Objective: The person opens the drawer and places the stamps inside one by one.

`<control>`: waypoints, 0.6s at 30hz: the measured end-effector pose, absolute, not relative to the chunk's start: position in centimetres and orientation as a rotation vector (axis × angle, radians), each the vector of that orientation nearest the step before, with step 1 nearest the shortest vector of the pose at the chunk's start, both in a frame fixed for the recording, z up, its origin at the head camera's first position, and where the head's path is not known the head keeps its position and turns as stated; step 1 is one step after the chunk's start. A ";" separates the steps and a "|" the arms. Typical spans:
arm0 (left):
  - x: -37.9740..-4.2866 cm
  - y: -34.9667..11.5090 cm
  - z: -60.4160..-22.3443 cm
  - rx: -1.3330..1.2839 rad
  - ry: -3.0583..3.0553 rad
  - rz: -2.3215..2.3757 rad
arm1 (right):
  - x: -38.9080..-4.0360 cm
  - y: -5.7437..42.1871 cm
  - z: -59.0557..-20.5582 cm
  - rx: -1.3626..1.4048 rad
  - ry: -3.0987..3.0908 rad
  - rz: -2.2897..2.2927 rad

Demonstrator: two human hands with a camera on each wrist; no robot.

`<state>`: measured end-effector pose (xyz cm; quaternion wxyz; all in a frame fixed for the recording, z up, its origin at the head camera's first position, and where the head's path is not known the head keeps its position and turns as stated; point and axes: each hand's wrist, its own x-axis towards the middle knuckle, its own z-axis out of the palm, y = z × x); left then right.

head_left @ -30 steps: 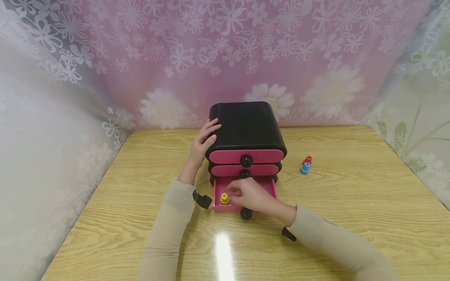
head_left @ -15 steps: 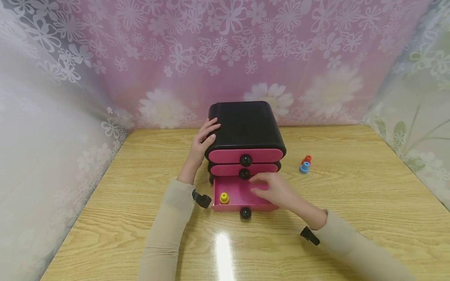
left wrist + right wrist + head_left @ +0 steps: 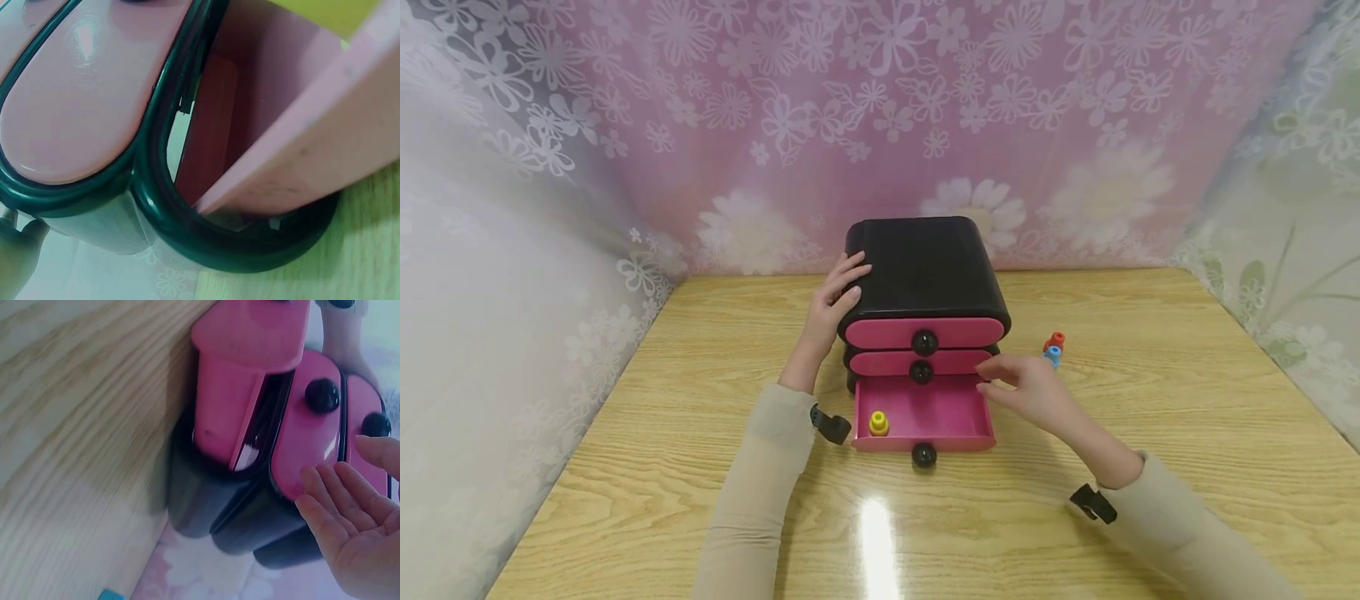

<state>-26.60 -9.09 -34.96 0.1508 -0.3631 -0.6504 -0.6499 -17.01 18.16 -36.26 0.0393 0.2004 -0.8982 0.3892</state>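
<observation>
A small black chest (image 3: pixel 925 262) with pink drawer fronts stands on the table. Its bottom drawer (image 3: pixel 936 408) is pulled out, while the two above are closed. Inside that drawer, at the front left, a yellow peg-like piece (image 3: pixel 878 423) stands upright. My left hand (image 3: pixel 833 300) rests on the chest's left side and top edge, fingers extended. Beside the drawer's right side is my right hand (image 3: pixel 1033 387), fingers loosely bent and holding nothing; in the right wrist view its palm (image 3: pixel 362 544) shows bare. A blue piece (image 3: pixel 1053 355) is partly covered by this hand, with a red piece (image 3: pixel 1056 340) behind it.
The wooden table (image 3: pixel 700 467) carries everything. A flowered pink curtain (image 3: pixel 880 108) hangs behind it, with pale curtains on both sides. A black round knob (image 3: pixel 924 455) sticks out from the open drawer's front.
My right hand has moved from beside the yellow piece, out of the drawer, to the right towards the blue and red pieces. The yellow piece and my left hand have stayed put.
</observation>
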 end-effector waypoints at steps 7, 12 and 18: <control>-26.4 -9.0 -34.7 -1.046 -1.860 -1.879 | -17.4 20.1 -36.2 0.532 -2.755 1.184; -26.5 -9.0 -34.9 -1.047 -1.854 -1.883 | -17.5 21.5 -36.2 0.451 -2.773 1.145; -26.6 -9.1 -34.9 -1.042 -1.863 -1.869 | -17.6 23.0 -36.0 0.371 -2.789 1.113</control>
